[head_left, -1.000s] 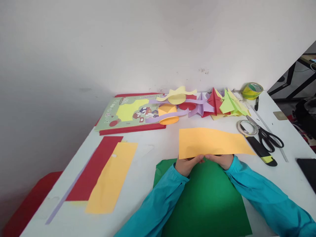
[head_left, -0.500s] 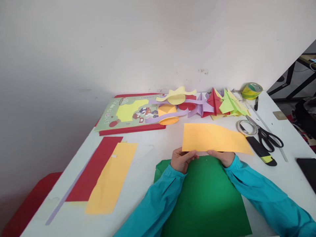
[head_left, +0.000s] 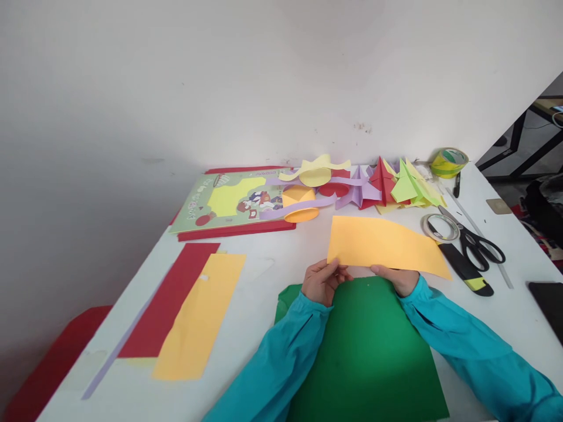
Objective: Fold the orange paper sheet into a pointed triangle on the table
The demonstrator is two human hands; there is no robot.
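**A:** Where is that orange sheet, and why hold it like that?

**B:** The orange sheet (head_left: 387, 245) is up off the counter (head_left: 272, 275), just past the far edge of the green sheet (head_left: 365, 351). I have it by its near long edge only. My left hand (head_left: 323, 282) pinches that edge close to the corner at about 9 o'clock, thumb on top and fingers curled under. My right hand (head_left: 398, 279) pinches the same edge further toward 3 o'clock. With both grips on one edge, the rest of the sheet hangs free and bows a little, so I can see its whole face.

**A:** And the green one under your arms?

**B:** It lies flat at 6 o'clock, right in front of me. My sleeves cross over it, and I judge it serves as a clean working patch.

**A:** The rest looks pushed aside.

**B:** It is. The scissors (head_left: 477, 243), a tape ring (head_left: 440, 227) and a black knife (head_left: 465, 271) sit at 3 o'clock, near my right hand. A red strip (head_left: 169, 299) and an orange strip (head_left: 200, 316) lie side by side at 9 o'clock, touching along one edge. The folded paper shapes (head_left: 387, 184) and a picture book (head_left: 229, 202) are at 12 o'clock against the wall, well apart from my hands.
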